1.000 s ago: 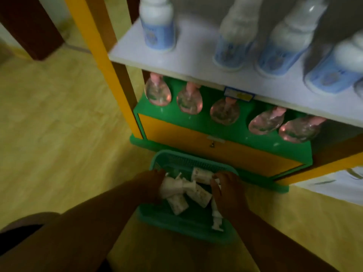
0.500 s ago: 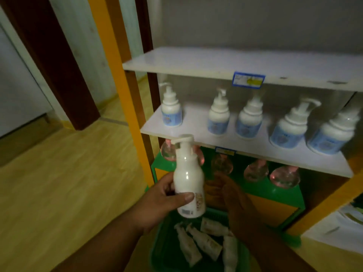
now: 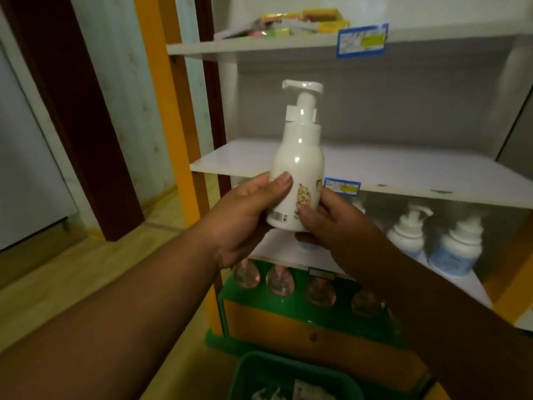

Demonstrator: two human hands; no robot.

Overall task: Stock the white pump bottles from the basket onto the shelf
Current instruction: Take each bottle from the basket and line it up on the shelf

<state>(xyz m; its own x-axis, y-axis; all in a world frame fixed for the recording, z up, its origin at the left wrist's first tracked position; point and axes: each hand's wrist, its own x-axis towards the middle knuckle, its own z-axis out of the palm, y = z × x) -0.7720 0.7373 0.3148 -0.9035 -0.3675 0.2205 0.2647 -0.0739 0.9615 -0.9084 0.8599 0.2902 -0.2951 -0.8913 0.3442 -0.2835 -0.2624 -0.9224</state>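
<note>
The white pump bottle [image 3: 298, 168] is being held upright in the air, in front of the empty middle shelf [image 3: 403, 168], its base at about the level of the shelf's front edge. It is being grasped by both hands: the left hand [image 3: 245, 217] is wrapped around the lower body with the thumb pressed across the front, and the fingers [image 3: 310, 210] of the right hand [image 3: 343, 223] are closed on the other side and under the base. The pump head is standing clear at the top and is not being touched.

For a clean placement, the bottle is best being kept vertical and carried forward over the shelf lip, so that the base is being set flat on the white board instead of on its edge. The blue price tag [image 3: 342, 186] is sitting just beside the right hand and is better not being knocked. The label should probably be turned outward, as the blue-labelled bottles [image 3: 455, 249] on the lower shelf are being shown.

Down below, the green basket [image 3: 291, 370] is being left on the floor, with more white bottles seen dimly inside, so most of the stocking is judged as still to be done.
</note>
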